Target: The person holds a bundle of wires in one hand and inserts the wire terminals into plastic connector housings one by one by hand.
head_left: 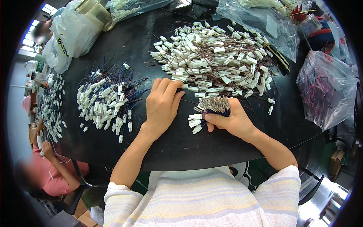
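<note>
Head camera: is looking down from the wearer's head, facing forward
Black curved-edge smooth table [185, 151]: is filling the middle, close below
Striped white cloth shirt [200, 196]: is showing nearest, at the bottom

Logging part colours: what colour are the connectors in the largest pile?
The connectors are white; the head view shows them best.

place: a workshop | big black bench [181, 151] | big pile of white plugs [211, 56] with wires | smaller pile [102, 100] near it | clear bag [342, 79] of red wires [317, 90] | worker in pink [53, 179] sitting by another pile [53, 104]
</note>
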{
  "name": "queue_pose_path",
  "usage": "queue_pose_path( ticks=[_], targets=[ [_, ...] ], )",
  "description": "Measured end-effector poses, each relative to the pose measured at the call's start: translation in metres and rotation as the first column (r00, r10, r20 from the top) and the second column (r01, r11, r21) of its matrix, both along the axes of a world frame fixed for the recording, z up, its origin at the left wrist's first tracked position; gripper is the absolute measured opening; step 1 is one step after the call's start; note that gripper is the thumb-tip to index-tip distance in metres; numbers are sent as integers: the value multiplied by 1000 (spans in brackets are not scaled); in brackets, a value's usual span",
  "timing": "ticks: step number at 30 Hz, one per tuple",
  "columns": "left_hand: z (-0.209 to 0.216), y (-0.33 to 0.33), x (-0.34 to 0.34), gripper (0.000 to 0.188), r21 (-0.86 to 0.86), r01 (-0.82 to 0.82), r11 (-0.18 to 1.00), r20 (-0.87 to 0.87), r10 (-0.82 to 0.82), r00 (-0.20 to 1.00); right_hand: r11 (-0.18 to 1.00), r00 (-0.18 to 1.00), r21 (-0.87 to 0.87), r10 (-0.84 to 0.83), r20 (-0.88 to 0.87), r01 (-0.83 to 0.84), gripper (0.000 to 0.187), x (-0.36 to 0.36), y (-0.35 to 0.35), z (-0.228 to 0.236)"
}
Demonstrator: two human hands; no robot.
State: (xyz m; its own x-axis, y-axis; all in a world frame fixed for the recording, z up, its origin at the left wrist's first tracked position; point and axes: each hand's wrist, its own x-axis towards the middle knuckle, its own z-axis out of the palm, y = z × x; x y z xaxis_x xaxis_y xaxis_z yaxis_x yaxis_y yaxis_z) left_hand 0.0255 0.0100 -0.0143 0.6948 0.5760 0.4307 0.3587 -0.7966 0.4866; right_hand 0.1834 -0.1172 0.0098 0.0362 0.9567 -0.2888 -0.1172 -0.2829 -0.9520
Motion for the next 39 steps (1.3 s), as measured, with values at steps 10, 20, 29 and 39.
queue_pose_path(
  ticks=[10, 20, 29, 39],
  targets=[
    [22, -15, -12, 11, -780, 78, 621, 171, 92, 981, 1000, 1000, -3, -20, -5, 20, 8, 2, -3, 0],
    [25, -21, -18, 16, -895, 215, 390, 243, 24, 970, 997, 997, 63, -52, 53, 48, 7, 1, -3, 0],
    [15, -24, -21, 14, -835, 235, 498, 264, -13, 964, 996, 997, 52, -73, 36, 71, 8, -2, -4, -3],
    [23, -25, -20, 13, -912, 170, 372, 182, -4, 983, 979, 996, 185, -89, 20, 84, 6, -3, -9, -13]
  ],
)
